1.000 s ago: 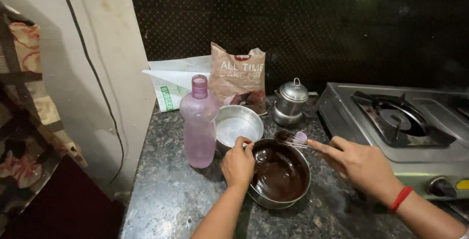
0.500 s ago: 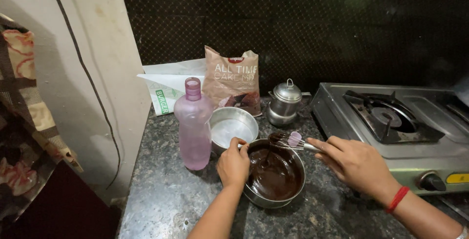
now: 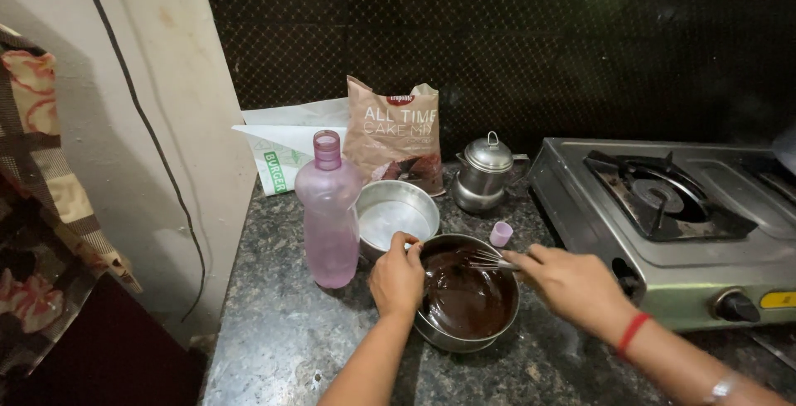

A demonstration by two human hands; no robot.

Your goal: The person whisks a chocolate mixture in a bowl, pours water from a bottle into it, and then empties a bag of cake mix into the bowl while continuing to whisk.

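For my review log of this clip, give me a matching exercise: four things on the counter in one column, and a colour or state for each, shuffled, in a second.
Things:
1. bottle
2. mixing bowl
3. round tin
4. small cap

States:
A. empty, bare metal inside
B. lilac, lying loose beside the kettle
C. pink, see-through, standing upright with no lid
D. holds dark brown batter, a whisk in it

Pairs: 1-C, 2-D, 3-A, 4-B.

The left hand grips the mixing bowl's rim; the right hand holds the whisk.
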